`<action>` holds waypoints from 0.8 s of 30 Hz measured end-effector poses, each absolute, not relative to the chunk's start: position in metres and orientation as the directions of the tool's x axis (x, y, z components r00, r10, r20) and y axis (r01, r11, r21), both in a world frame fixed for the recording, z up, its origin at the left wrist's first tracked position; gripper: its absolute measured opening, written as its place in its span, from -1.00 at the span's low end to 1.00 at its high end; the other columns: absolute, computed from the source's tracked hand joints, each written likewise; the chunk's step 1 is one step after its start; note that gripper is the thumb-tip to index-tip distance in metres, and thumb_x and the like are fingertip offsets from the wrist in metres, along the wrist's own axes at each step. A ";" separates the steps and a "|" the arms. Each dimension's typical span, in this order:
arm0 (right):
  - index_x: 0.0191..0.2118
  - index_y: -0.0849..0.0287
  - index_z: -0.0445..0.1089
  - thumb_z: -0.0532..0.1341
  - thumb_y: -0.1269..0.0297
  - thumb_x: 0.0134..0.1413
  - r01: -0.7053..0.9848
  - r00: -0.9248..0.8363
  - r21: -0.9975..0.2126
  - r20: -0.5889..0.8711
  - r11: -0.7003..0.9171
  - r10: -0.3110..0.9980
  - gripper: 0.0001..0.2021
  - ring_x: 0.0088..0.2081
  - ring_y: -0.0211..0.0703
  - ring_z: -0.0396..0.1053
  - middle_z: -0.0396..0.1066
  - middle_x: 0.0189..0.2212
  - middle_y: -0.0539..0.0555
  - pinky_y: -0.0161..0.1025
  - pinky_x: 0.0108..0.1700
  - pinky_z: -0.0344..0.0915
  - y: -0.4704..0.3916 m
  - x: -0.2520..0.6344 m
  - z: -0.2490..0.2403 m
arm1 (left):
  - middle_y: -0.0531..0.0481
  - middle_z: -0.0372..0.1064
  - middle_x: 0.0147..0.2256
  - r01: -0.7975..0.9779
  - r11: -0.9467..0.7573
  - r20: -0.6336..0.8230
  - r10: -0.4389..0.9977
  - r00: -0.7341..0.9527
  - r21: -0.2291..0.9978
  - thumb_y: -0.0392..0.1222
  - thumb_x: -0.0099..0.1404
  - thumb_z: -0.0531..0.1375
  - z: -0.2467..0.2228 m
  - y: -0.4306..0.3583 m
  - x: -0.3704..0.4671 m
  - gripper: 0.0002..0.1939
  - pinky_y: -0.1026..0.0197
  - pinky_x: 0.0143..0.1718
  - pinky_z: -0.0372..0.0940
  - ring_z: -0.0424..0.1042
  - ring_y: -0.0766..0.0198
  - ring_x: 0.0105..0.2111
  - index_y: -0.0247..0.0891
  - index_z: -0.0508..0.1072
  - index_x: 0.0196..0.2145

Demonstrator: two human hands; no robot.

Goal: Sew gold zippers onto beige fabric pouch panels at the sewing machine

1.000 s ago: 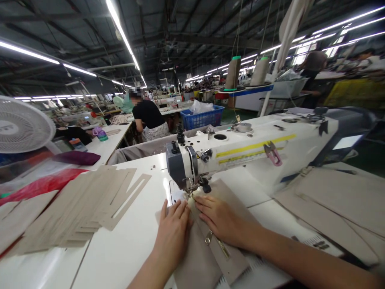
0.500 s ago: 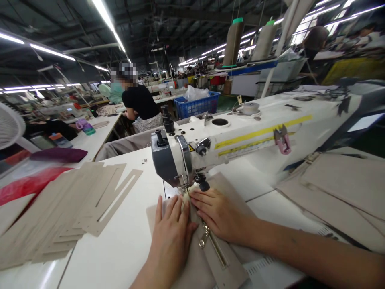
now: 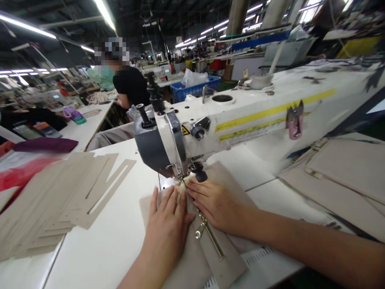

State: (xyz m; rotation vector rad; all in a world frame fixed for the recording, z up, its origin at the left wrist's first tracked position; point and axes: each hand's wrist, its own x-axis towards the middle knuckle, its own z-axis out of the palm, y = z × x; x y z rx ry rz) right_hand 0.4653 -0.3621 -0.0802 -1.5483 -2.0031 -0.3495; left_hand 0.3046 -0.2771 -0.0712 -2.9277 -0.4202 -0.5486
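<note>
Viewpoint now closer, zippered fabric (image 3: 208, 251) under spread left hand (image 3: 168, 220) and closed-fingered right hand (image 3: 221, 205).

I look forward and down from head height, over the tabletop (image 3: 99, 249). The sewing machine (image 3: 255, 106) stands close before me.

The left hand (image 3: 167, 224) and right hand (image 3: 221, 206) are resting their fingers (image 3: 172, 200) on cloth (image 3: 191, 263) at the machine (image 3: 249, 106); a zip (image 3: 214, 242) is showing.

panels (image 3: 60, 200) left | zipper (image 3: 213, 237) on fabric (image 3: 229, 265) | sewing machine (image 3: 255, 114) behind (basket (image 3: 192, 92) beyond)
</note>
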 end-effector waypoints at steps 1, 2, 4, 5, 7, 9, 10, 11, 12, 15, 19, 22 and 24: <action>-0.09 0.49 0.41 -0.10 0.47 0.21 0.947 -0.162 -0.134 0.588 0.293 0.793 -0.62 0.00 -0.05 0.33 0.41 -0.06 0.26 -0.16 0.11 0.24 -0.362 0.465 -0.081 | -0.25 0.33 0.02 0.291 -0.953 0.370 0.242 0.897 -0.081 -0.11 0.38 -0.10 -0.071 -0.277 0.304 -0.57 -0.29 0.14 -0.01 0.28 -0.04 0.05 -0.42 0.32 0.03; -0.08 0.50 0.40 -0.10 0.47 0.21 0.947 -0.161 -0.136 0.587 0.293 0.793 -0.62 0.01 -0.05 0.32 0.40 -0.06 0.26 -0.15 0.12 0.24 -0.362 0.465 -0.082 | -0.26 0.33 0.02 0.288 -0.954 0.370 0.239 0.898 -0.083 -0.11 0.38 -0.10 -0.071 -0.276 0.304 -0.58 -0.30 0.13 0.00 0.28 -0.05 0.05 -0.43 0.32 0.03; -0.07 0.51 0.40 -0.09 0.48 0.20 0.944 -0.161 -0.146 0.583 0.297 0.796 -0.63 0.01 -0.05 0.32 0.40 -0.07 0.27 -0.15 0.12 0.23 -0.362 0.465 -0.083 | -0.27 0.34 0.01 0.288 -0.954 0.366 0.238 0.900 -0.085 -0.12 0.38 -0.09 -0.070 -0.276 0.304 -0.59 -0.32 0.12 0.02 0.29 -0.06 0.04 -0.42 0.33 0.02; -0.08 0.51 0.40 -0.09 0.48 0.20 0.942 -0.161 -0.150 0.582 0.300 0.797 -0.63 0.01 -0.04 0.32 0.41 -0.07 0.27 -0.15 0.12 0.24 -0.361 0.465 -0.083 | -0.28 0.34 0.01 0.289 -0.954 0.363 0.241 0.900 -0.085 -0.12 0.38 -0.08 -0.070 -0.275 0.304 -0.60 -0.32 0.12 0.02 0.29 -0.07 0.04 -0.41 0.34 0.01; -0.09 0.50 0.41 -0.08 0.49 0.19 0.940 -0.161 -0.156 0.585 0.305 0.795 -0.64 0.00 -0.03 0.32 0.40 -0.06 0.28 -0.14 0.11 0.25 -0.361 0.465 -0.082 | -0.28 0.34 0.00 0.296 -0.952 0.354 0.251 0.901 -0.079 -0.12 0.37 -0.06 -0.070 -0.275 0.304 -0.61 -0.32 0.13 0.00 0.28 -0.07 0.05 -0.40 0.36 0.00; -0.11 0.48 0.42 -0.08 0.50 0.18 0.937 -0.151 -0.168 0.594 0.306 0.790 -0.64 -0.01 -0.04 0.34 0.40 -0.07 0.29 -0.13 0.08 0.28 -0.361 0.465 -0.080 | -0.28 0.34 0.01 0.301 -0.951 0.339 0.261 0.904 -0.070 -0.12 0.36 -0.04 -0.070 -0.275 0.305 -0.61 -0.32 0.14 -0.01 0.26 -0.07 0.06 -0.40 0.34 0.01; -0.11 0.48 0.42 -0.08 0.50 0.18 0.935 -0.148 -0.174 0.600 0.308 0.786 -0.64 -0.02 -0.04 0.34 0.40 -0.07 0.29 -0.13 0.07 0.29 -0.361 0.465 -0.079 | -0.27 0.34 0.01 0.305 -0.950 0.333 0.268 0.904 -0.065 -0.12 0.36 -0.04 -0.069 -0.276 0.305 -0.60 -0.32 0.14 -0.01 0.26 -0.07 0.07 -0.40 0.33 0.02; -0.11 0.47 0.42 -0.08 0.50 0.18 0.934 -0.145 -0.178 0.605 0.311 0.783 -0.64 -0.03 -0.05 0.35 0.40 -0.08 0.29 -0.14 0.06 0.30 -0.361 0.465 -0.078 | -0.27 0.34 0.01 0.310 -0.949 0.330 0.273 0.904 -0.061 -0.12 0.36 -0.04 -0.069 -0.276 0.305 -0.60 -0.32 0.14 -0.01 0.25 -0.07 0.07 -0.40 0.32 0.03; -0.11 0.47 0.41 -0.08 0.50 0.18 0.932 -0.144 -0.181 0.607 0.313 0.781 -0.64 -0.04 -0.05 0.36 0.41 -0.08 0.29 -0.14 0.05 0.31 -0.361 0.464 -0.077 | -0.26 0.33 0.02 0.313 -0.948 0.327 0.278 0.903 -0.059 -0.11 0.36 -0.04 -0.069 -0.276 0.305 -0.59 -0.32 0.14 -0.01 0.25 -0.06 0.07 -0.40 0.31 0.04; -0.12 0.43 0.43 -0.07 0.50 0.17 0.932 -0.142 -0.180 0.615 0.313 0.776 -0.65 -0.05 -0.05 0.37 0.44 -0.13 0.25 -0.14 0.03 0.33 -0.360 0.463 -0.077 | -0.23 0.34 0.02 0.312 -0.948 0.334 0.275 0.902 -0.062 -0.09 0.37 -0.05 -0.069 -0.276 0.304 -0.59 -0.30 0.14 0.00 0.26 -0.04 0.07 -0.38 0.31 0.04; -0.11 0.41 0.42 -0.06 0.52 0.14 0.933 -0.116 -0.195 0.628 0.301 0.769 -0.65 -0.06 -0.09 0.37 0.43 -0.11 0.25 -0.16 0.04 0.32 -0.358 0.462 -0.079 | -0.22 0.33 0.03 0.308 -0.946 0.344 0.258 0.903 -0.100 -0.09 0.37 -0.05 -0.070 -0.275 0.303 -0.58 -0.30 0.14 0.02 0.26 -0.04 0.06 -0.38 0.29 0.06; -0.07 0.41 0.40 -0.04 0.52 0.13 0.928 -0.114 -0.210 0.628 0.309 0.770 -0.65 -0.04 -0.08 0.36 0.42 -0.09 0.24 -0.16 0.04 0.32 -0.357 0.462 -0.080 | -0.23 0.32 0.04 0.304 -0.943 0.341 0.244 0.908 -0.134 -0.10 0.36 -0.02 -0.070 -0.274 0.302 -0.59 -0.30 0.14 0.01 0.25 -0.04 0.07 -0.36 0.29 0.06; -0.07 0.41 0.40 -0.03 0.52 0.13 0.926 -0.106 -0.219 0.631 0.308 0.769 -0.66 -0.06 -0.08 0.36 0.43 -0.10 0.24 -0.16 0.04 0.32 -0.357 0.462 -0.079 | -0.23 0.33 0.03 0.295 -0.944 0.350 0.229 0.908 -0.149 -0.11 0.35 -0.02 -0.070 -0.272 0.301 -0.60 -0.29 0.14 0.02 0.26 -0.03 0.07 -0.36 0.30 0.05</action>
